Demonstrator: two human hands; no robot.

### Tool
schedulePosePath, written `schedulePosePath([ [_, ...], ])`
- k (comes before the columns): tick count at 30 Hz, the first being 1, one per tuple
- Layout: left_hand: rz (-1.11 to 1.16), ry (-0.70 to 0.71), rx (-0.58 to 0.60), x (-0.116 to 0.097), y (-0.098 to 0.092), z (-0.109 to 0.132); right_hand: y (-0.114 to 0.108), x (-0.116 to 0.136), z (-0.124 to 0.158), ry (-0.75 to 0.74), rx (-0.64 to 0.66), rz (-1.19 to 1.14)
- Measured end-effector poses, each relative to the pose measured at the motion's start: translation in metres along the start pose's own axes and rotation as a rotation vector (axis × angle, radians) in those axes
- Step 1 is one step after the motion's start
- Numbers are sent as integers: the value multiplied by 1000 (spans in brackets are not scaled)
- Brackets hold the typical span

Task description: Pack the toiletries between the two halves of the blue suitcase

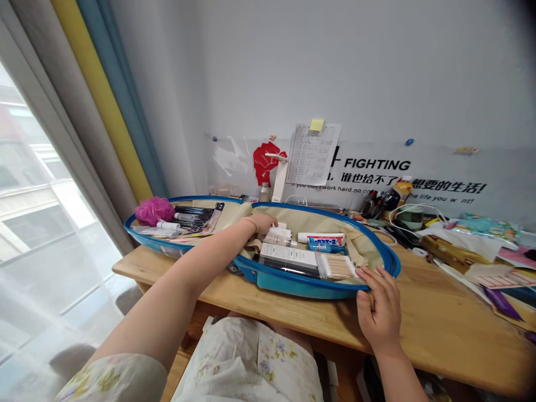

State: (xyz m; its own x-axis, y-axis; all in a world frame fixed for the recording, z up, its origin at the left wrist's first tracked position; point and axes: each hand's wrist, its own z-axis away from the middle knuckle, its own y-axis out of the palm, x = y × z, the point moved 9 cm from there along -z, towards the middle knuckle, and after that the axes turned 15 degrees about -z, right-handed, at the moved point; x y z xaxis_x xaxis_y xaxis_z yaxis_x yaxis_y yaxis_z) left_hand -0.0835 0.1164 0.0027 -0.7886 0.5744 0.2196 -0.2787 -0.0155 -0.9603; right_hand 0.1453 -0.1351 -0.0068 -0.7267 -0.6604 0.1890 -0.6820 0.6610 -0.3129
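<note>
An open blue suitcase with a beige lining lies on the wooden desk. My left hand reaches into its right half, beside small white packages; most of its fingers are hidden, so its grip is unclear. My right hand rests on the front right rim with fingers stretched over the edge, close to a pack of cotton swabs. Behind that pack lie a white tube and a blue toothpaste tube. A long white box sits along the front.
The suitcase's left half holds a pink bath puff, a white tube and several dark pens. A white lamp and a small bottle stand behind. Cables, a yellow-orange bottle and a brown pouch crowd the right.
</note>
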Motion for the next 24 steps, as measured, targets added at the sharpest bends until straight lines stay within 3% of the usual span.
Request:
schedulePosePath([
  [3,19,-35,-66,6,-9,3,0,-1,1,0,-1,8],
  [6,36,-115,-212,28,-32,14,-1,-2,1,1,-4,9],
  [9,41,-260,-357,72,-51,38,0,-1,1,-11,0,10],
  [11,30,-388,-397,111,-51,63,-1,-1,1,-16,-3,13],
  [14,-4,-578,-346,170,-28,107,-1,-1,0,-31,-2,12],
  [18,-47,-742,-115,233,28,164,0,1,-1,-48,3,11],
  [21,-79,-763,44,260,65,191,-1,4,-3,-52,-11,4],
  [24,-107,-706,136,272,88,199,-2,6,-4,-52,-11,-1],
])
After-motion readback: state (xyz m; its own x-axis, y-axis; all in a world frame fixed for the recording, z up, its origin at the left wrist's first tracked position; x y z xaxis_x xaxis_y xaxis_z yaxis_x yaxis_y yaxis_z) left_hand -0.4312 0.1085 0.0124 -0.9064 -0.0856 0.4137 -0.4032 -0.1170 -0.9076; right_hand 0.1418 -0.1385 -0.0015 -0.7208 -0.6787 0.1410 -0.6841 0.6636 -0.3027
